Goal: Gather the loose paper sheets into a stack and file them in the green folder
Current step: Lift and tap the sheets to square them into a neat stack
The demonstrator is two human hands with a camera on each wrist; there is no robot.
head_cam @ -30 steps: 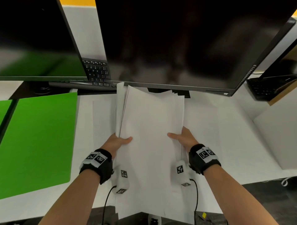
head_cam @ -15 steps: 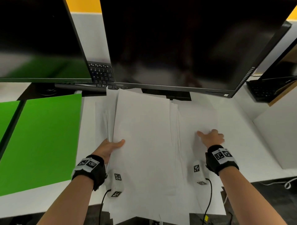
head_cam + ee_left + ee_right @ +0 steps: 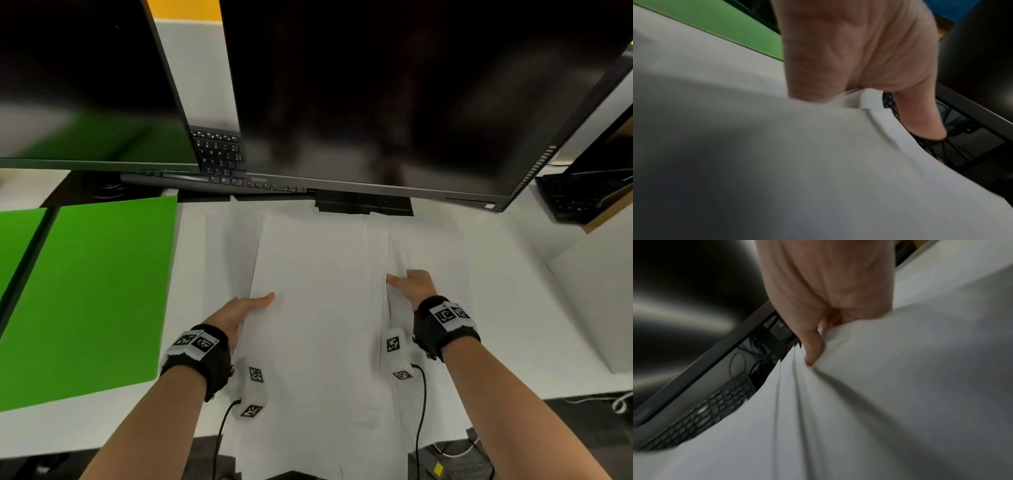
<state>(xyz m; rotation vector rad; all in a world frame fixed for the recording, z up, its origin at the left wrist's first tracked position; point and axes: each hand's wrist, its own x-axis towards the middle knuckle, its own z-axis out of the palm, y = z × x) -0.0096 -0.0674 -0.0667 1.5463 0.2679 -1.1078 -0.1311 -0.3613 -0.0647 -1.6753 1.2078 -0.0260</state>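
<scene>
My left hand [image 3: 239, 310]: thumb on top of the paper stack [image 3: 315, 308], fingers under its left edge, pinching it. My right hand [image 3: 412, 286]: thumb and fingers pinch loose sheets [image 3: 428, 253] at the stack's right edge. Stack lies mid-desk [image 3: 513, 308], near end overhanging the front edge, far end close under 1 of 2 monitors [image 3: 394, 96]. Green folder [image 3: 92, 294]: flat, left of the stack, a strip of desk between.
</scene>
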